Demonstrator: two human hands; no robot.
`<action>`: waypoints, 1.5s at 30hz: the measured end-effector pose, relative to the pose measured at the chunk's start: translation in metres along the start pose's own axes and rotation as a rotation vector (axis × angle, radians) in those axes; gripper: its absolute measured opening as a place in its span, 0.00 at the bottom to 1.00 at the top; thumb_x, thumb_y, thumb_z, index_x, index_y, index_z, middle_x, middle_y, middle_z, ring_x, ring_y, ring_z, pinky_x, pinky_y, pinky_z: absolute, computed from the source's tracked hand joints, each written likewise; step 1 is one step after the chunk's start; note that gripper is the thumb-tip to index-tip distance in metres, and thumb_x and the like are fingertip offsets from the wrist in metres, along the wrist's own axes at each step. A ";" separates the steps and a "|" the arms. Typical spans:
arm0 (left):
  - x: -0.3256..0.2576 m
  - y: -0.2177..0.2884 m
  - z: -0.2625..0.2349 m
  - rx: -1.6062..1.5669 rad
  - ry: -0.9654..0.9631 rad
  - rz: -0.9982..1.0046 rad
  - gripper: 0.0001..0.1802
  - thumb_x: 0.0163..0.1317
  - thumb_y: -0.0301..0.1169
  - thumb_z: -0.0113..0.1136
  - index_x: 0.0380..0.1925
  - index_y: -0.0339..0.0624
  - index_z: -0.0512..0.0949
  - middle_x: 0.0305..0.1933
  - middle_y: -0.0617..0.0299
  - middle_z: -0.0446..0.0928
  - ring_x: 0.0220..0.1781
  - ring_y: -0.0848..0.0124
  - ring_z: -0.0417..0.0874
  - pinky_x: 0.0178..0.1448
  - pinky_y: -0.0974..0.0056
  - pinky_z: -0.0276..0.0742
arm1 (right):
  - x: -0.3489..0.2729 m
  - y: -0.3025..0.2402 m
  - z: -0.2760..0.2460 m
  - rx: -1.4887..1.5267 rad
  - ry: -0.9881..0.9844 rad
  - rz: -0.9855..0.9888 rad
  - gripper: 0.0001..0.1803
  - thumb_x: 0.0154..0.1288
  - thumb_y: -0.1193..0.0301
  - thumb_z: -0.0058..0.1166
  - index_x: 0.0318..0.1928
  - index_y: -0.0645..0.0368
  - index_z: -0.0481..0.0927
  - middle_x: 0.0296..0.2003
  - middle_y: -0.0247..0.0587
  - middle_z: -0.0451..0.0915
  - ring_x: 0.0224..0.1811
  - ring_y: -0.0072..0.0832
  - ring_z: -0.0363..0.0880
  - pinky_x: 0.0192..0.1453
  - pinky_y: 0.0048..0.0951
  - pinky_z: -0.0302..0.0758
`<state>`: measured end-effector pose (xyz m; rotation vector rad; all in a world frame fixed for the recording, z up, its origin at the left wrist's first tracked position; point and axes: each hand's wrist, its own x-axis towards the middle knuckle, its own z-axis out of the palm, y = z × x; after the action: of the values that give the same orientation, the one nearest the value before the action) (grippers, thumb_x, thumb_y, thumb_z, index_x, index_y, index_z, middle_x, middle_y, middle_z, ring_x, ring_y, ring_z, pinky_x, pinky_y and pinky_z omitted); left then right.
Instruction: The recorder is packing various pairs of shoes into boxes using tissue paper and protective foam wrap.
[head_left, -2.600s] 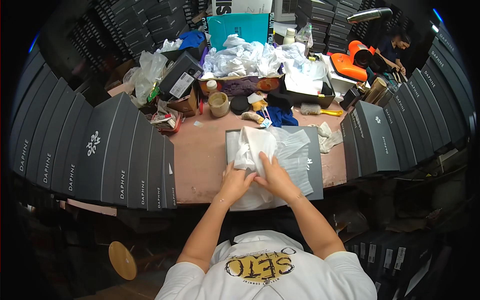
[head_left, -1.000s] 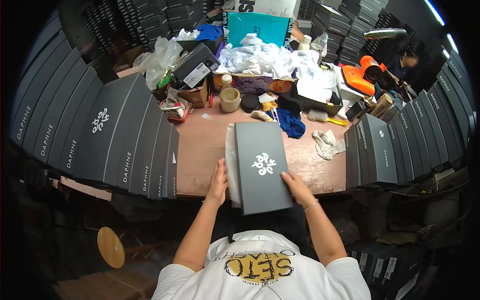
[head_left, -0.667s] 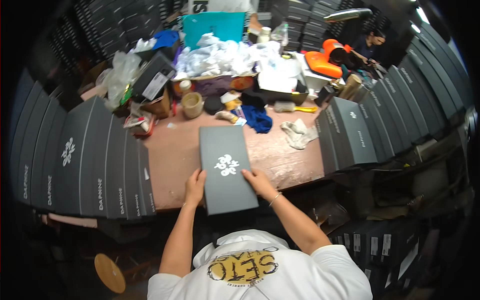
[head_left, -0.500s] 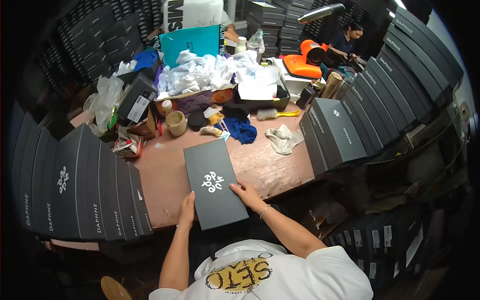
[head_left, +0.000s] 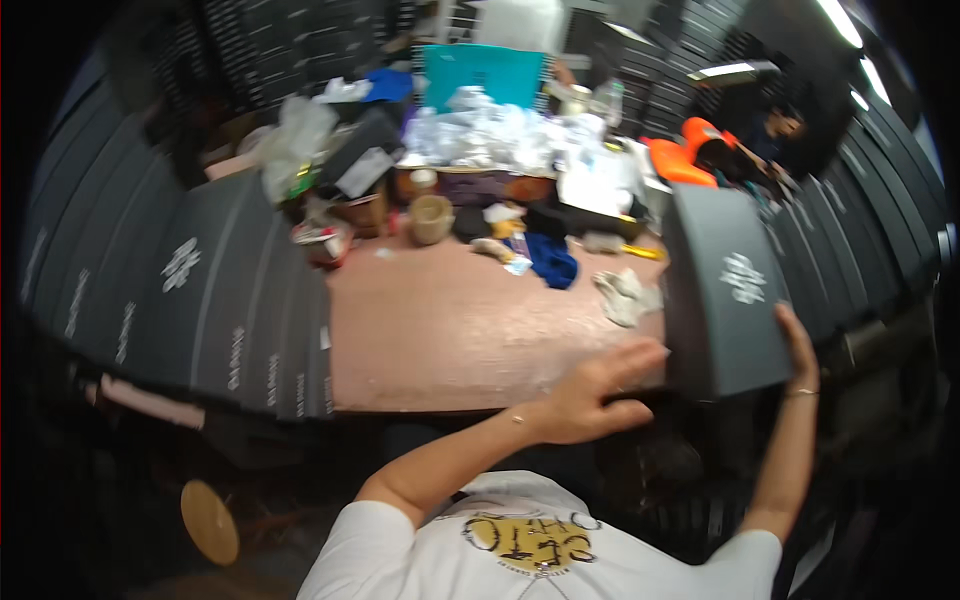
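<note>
A dark grey shoebox point(head_left: 735, 300) with a white emblem on its lid stands at the front of the row on the right side of the table. My right hand point(head_left: 798, 350) presses along its right edge, fingers reaching up the side; part of that hand is hidden. Over the table's front right part, my left hand point(head_left: 605, 390) is stretched out with the thumb apart from the fingers, slightly blurred and holding nothing. A crumpled whitish cloth point(head_left: 625, 298) lies just beyond it.
More dark shoeboxes point(head_left: 225, 290) line the left side. Farther back are a jar point(head_left: 430, 218), a blue cloth point(head_left: 552, 260), a yellow-handled brush point(head_left: 640, 250), white crumpled paper point(head_left: 480, 135) and an orange device point(head_left: 685, 160). Another person point(head_left: 775, 135) sits at back right.
The shoebox held in both hands over the middle front has moved to the right-hand row. My left hand has come off it and swung right. The view has turned.
</note>
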<state>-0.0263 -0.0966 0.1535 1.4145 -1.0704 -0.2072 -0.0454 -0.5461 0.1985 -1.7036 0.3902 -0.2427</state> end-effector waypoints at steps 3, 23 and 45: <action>-0.025 0.033 -0.003 -0.008 0.026 0.180 0.33 0.61 0.40 0.63 0.63 0.39 0.67 0.69 0.45 0.59 0.67 0.52 0.67 0.67 0.55 0.66 | 0.033 -0.044 -0.146 -1.128 0.249 -0.421 0.28 0.70 0.67 0.48 0.66 0.65 0.63 0.61 0.49 0.69 0.61 0.29 0.68 0.67 0.31 0.63; -0.296 0.171 -0.214 1.187 1.616 -0.388 0.14 0.70 0.33 0.51 0.48 0.35 0.73 0.49 0.51 0.72 0.48 0.61 0.76 0.53 0.60 0.71 | -0.187 -0.123 0.628 0.464 -1.074 0.195 0.58 0.50 0.64 0.72 0.72 0.54 0.43 0.43 0.44 0.71 0.32 0.25 0.71 0.25 0.26 0.76; -0.200 -0.082 -0.050 -0.265 1.218 -0.471 0.37 0.63 0.48 0.60 0.66 0.43 0.60 0.65 0.58 0.66 0.66 0.67 0.66 0.66 0.62 0.64 | -0.100 0.069 0.361 0.723 -0.533 0.527 0.16 0.65 0.66 0.57 0.47 0.63 0.75 0.37 0.41 0.80 0.38 0.25 0.81 0.44 0.29 0.80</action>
<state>-0.0635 0.0576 -0.0022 1.1977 0.2838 0.1775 -0.0101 -0.1877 0.0749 -0.8579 0.2862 0.4139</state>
